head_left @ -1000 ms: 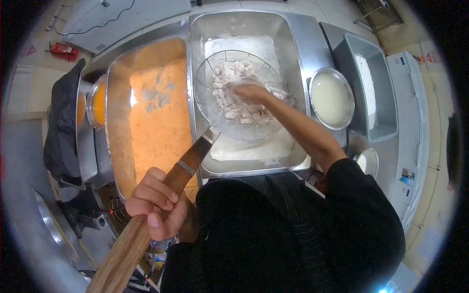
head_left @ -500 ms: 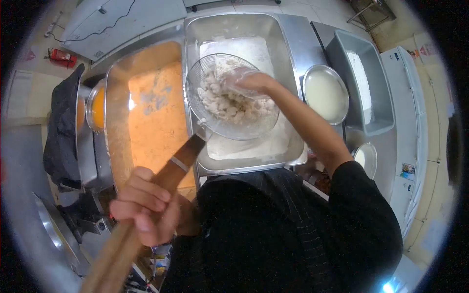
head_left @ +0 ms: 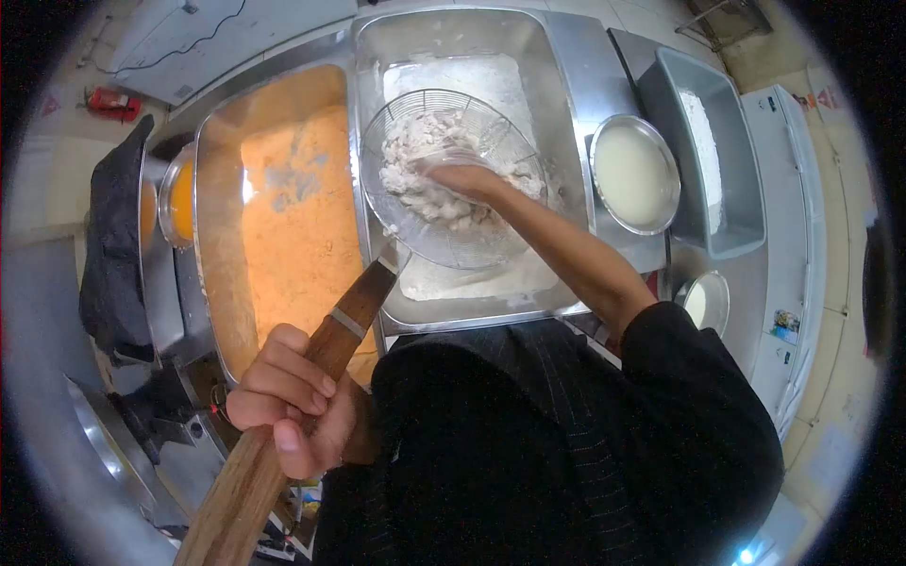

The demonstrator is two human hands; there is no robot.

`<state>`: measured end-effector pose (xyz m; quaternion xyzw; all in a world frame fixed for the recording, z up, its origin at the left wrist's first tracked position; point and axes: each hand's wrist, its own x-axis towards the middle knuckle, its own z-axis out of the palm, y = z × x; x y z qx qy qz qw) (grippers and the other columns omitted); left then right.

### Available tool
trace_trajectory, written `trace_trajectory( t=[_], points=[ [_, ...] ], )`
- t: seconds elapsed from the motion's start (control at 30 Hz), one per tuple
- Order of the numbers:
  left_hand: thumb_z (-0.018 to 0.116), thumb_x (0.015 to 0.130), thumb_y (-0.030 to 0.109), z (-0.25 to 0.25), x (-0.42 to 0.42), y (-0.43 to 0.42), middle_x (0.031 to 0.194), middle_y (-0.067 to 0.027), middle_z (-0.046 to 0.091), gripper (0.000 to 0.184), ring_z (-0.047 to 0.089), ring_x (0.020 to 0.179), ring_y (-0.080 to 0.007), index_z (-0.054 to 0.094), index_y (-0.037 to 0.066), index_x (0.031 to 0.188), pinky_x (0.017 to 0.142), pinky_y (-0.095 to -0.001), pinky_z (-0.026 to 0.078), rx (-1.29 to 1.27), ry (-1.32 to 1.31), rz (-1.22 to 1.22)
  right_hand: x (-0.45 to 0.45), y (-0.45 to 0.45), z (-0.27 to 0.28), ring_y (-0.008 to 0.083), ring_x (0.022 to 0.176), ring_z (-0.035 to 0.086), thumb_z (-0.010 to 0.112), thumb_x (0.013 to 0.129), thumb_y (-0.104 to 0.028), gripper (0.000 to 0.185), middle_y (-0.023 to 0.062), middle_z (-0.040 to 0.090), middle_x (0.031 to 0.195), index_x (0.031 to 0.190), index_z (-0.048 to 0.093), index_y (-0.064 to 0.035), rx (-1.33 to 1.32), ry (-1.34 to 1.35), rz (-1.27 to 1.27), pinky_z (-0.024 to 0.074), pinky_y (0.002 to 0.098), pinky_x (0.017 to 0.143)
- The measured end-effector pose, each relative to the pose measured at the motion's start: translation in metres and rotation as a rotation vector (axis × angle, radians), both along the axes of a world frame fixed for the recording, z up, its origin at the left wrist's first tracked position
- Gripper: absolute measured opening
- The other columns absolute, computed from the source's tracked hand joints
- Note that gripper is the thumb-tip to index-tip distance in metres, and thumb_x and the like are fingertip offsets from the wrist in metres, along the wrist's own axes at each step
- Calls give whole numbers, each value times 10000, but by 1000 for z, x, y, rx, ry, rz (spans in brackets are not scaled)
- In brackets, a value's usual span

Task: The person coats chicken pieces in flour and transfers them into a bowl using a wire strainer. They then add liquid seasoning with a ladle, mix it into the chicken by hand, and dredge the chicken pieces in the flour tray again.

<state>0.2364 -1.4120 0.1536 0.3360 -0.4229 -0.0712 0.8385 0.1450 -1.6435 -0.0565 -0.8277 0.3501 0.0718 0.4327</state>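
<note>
My left hand [head_left: 297, 401] is wrapped round the long wooden handle [head_left: 349, 316] of a wire strainer [head_left: 444, 247]. The strainer's round mesh basket lies over a steel pan [head_left: 562, 104] with white flour [head_left: 472, 283] on its bottom. Inside the basket is a heap of flour-coated pieces [head_left: 411, 141], of a kind I cannot make out. My right hand [head_left: 458, 174], dusted with flour, reaches into this heap and touches the pieces. Its fingers are blurred and partly buried, so whether they grip any piece does not show.
Left of the flour pan stands a steel pan [head_left: 212, 160] of orange powder [head_left: 293, 226], with a bowl of orange liquid [head_left: 181, 203] beyond it. On the right are a bowl of pale liquid [head_left: 630, 179], a grey tub [head_left: 741, 179] holding white powder and a smaller bowl [head_left: 708, 300].
My right hand has moved slightly left and down in the basket, and the floured pieces are shifted and heaped more to the left. The left hand keeps its hold on the handle.
</note>
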Motion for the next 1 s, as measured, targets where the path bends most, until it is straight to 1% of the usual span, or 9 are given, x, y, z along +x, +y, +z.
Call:
trace_trajectory(
  t=[0.07, 0.2, 0.33, 0.4, 0.57, 0.7, 0.8, 0.9, 1.0],
  points=[
    [477, 753, 198, 6, -1, -8, 519, -24, 389, 175, 378, 424, -128, 353, 105, 672, 510, -292, 278, -18, 0, -37, -9, 3, 2, 291, 1132, 444, 332, 888, -541, 617, 154, 463, 1267, 1256, 459, -62, 488, -255, -234, 336, 374, 966],
    [469, 759, 194, 37, 3, -4, 514, -12, 379, 167, 384, 433, -124, 360, 112, 663, 540, -300, 300, -13, -51, -11, -22, -16, 19, 274, 1085, 476, 440, 858, -519, 603, 151, 498, 1213, 1228, 466, -44, 887, -292, -533, 374, 383, 929],
    [449, 777, 199, 10, -8, -13, 529, 0, 381, 152, 395, 451, -120, 375, 127, 665, 569, -311, 316, 29, -48, 42, -33, -36, 74, 273, 1122, 465, 465, 840, -522, 569, 151, 475, 1251, 1235, 488, -114, 791, -295, -658, 371, 390, 938],
    [423, 795, 272, -15, -16, -11, 558, -17, 383, 181, 380, 459, -131, 377, 125, 699, 559, -301, 314, -6, -70, 160, -33, -58, 75, 273, 1163, 447, 474, 815, -552, 552, 147, 466, 1271, 1226, 513, -186, 267, -245, -145, 366, 393, 950],
    [454, 781, 412, -55, -8, 25, 642, -101, 413, 345, 429, 581, -178, 388, 73, 801, 592, -314, 356, 92, -123, 138, -46, -62, 125, 294, 1166, 449, 498, 799, -548, 557, 138, 479, 1266, 1210, 534, -175, -1, -195, 189, 351, 396, 966],
    [583, 738, 337, -115, -8, 81, 769, -106, 478, 396, 486, 658, -217, 463, 6, 920, 649, -305, 404, 738, -8, 293, -70, -63, 117, 289, 1013, 552, 360, 861, -554, 511, 90, 590, 1124, 1218, 523, -227, -372, -388, -4, 378, 393, 914],
    [631, 737, 278, -127, -4, 122, 806, -81, 526, 366, 520, 709, -183, 514, -5, 938, 697, -302, 430, 1436, -208, 202, -91, -31, 119, 323, 1213, 397, 343, 868, -560, 599, 154, 419, 1319, 1272, 460, -133, -221, -106, -160, 294, 389, 1009],
    [664, 724, 135, -107, -34, 114, 795, -40, 581, 171, 514, 664, -107, 588, 9, 811, 645, -229, 420, 1336, 196, -296, -99, 2, 130, 315, 1203, 400, 287, 904, -506, 507, 124, 474, 1271, 1308, 407, -223, -12, -259, -594, 267, 399, 1025],
    [682, 730, 114, -84, -63, 69, 752, -3, 593, 138, 498, 613, -65, 614, 16, 800, 567, -198, 394, 1312, 64, -542, -91, 11, 122, 318, 1269, 303, 274, 924, -435, 480, 111, 400, 1340, 1339, 355, -207, 51, -227, -757, 195, 393, 1063]
  ],
)
